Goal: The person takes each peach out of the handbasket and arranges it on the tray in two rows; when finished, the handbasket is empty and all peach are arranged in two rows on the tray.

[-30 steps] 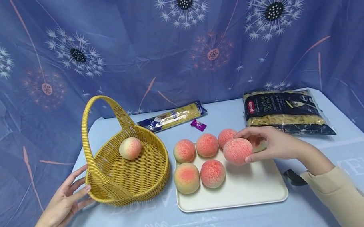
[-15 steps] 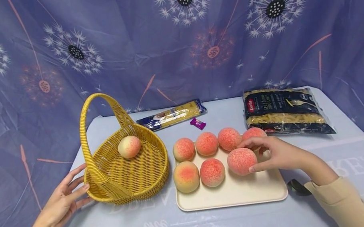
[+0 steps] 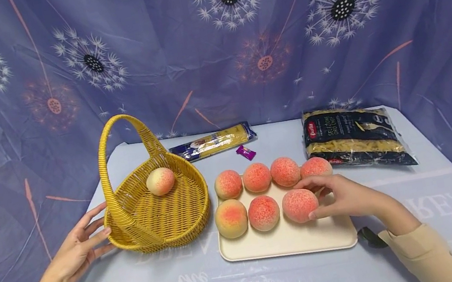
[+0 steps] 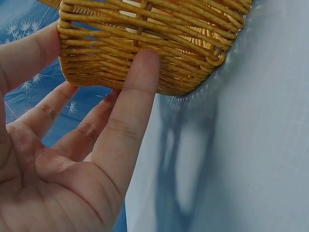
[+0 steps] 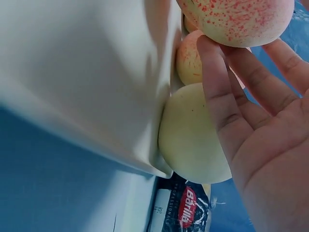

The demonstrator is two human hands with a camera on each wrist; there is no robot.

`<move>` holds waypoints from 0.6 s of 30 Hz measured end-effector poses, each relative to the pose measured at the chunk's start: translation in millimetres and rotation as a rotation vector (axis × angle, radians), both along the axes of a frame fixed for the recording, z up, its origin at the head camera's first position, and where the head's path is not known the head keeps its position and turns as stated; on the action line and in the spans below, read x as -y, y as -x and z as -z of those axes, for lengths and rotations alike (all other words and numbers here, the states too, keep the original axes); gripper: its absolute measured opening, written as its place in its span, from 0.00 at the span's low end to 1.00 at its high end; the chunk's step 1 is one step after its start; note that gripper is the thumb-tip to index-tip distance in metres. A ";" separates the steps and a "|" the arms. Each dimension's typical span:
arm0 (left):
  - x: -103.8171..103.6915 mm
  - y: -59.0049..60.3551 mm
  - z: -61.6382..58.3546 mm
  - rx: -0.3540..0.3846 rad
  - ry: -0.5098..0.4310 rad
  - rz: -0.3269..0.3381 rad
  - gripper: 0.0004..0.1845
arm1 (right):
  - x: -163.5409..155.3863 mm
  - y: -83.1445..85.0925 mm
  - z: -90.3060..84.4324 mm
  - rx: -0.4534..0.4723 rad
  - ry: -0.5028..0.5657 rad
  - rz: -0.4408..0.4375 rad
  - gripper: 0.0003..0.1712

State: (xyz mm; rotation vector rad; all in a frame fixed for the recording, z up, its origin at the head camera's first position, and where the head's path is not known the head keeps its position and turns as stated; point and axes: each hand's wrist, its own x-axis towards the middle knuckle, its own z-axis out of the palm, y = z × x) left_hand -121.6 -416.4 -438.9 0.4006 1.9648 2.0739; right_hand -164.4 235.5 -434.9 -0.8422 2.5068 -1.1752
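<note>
A yellow wicker basket [image 3: 162,217] with a tall handle stands at the left and holds one peach [image 3: 160,181]. My left hand [image 3: 89,238] lies beside it with straight fingers [image 4: 137,92] touching the basket wall [image 4: 145,38]. On the white tray [image 3: 289,243] lie several pink peaches in two rows. My right hand [image 3: 330,193] grips the front-right peach [image 3: 298,205], thumb and fingers round it, and the peach rests on the tray. The right wrist view shows the fingers [image 5: 217,92] on that peach [image 5: 236,19] above the tray's rim [image 5: 87,72].
A dark bag of pasta [image 3: 353,139] lies right of the tray and a spaghetti pack [image 3: 214,144] with a purple sweet [image 3: 246,152] lies behind it. A blue patterned cloth covers the table and hangs behind. The front table edge is near my sleeves.
My right hand has brought the peach down and forward from above the tray into the front row's right spot. The left hand has stayed at the basket.
</note>
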 end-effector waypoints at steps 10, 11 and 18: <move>-1.0 0.2 -0.8 0.005 0.008 -0.009 0.37 | 4.5 -1.8 4.6 0.015 0.015 0.004 0.36; -1.3 0.2 -0.9 0.006 0.009 -0.010 0.37 | 4.7 -2.2 5.4 0.018 0.020 0.002 0.36; -1.1 -1.3 -1.0 0.000 0.023 -0.006 0.37 | 7.6 -4.3 7.6 0.036 0.044 -0.004 0.36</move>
